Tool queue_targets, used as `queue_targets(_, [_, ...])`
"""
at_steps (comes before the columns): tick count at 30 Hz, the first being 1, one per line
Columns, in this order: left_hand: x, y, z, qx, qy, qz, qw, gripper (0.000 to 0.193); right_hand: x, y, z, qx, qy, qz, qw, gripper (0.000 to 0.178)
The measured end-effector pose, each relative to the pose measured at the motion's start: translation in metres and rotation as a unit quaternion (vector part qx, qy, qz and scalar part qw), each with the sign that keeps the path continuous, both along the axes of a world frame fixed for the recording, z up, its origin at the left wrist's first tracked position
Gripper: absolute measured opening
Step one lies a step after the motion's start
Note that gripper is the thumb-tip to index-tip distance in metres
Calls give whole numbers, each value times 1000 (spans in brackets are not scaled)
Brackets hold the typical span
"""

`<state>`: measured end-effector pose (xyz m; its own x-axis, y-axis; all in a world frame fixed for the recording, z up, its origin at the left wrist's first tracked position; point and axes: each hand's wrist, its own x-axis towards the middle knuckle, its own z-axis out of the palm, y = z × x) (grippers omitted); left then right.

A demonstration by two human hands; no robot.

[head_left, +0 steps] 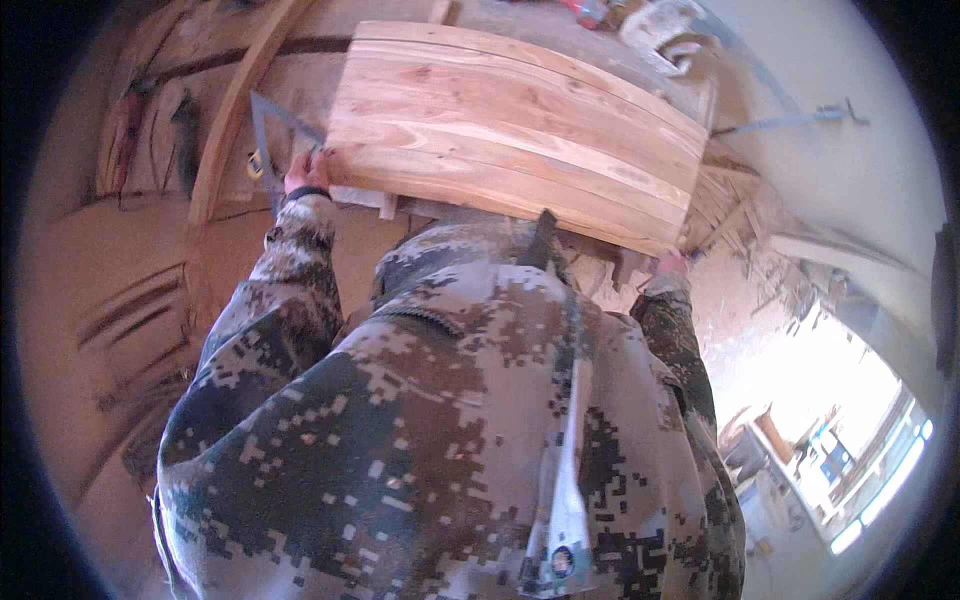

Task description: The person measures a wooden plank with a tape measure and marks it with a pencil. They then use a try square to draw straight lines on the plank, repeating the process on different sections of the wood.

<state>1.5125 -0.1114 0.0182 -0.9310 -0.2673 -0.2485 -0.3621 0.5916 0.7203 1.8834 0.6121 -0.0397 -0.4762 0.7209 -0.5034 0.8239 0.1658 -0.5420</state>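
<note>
A wide wooden panel [510,125] made of several pale planks lies in front of me, its near edge close to my waist. My left hand [308,172] is closed at the panel's near left corner, fingertips at the edge. Just beyond that hand, a grey metal triangle square [262,135] stands by the panel's left side; whether the hand touches it I cannot make out. At the near right corner my right hand [670,262] grips the panel's edge, its fingers partly hidden. Both sleeves are camouflage-patterned.
A long timber [235,120] slants at the left, near a yellow tape measure [256,165]. Hand tools [185,125] lie farther left. Beyond the panel are a whitish crumpled object [665,35] and a red tool [585,12]. Wood scraps [735,215] litter the right; a metal clamp [800,118] stretches nearby.
</note>
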Motion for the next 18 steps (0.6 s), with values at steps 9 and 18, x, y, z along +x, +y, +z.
queue_targets(9, [13, -47, -60, -294, 2, -328, 898, 42, 4, -35, 70, -252, 166, -227, 926, 30])
queue_targets(18, [29, -70, -28, 39, -107, 110, 987, 32, 9, -21, 156, -119, 129, -118, 977, 40])
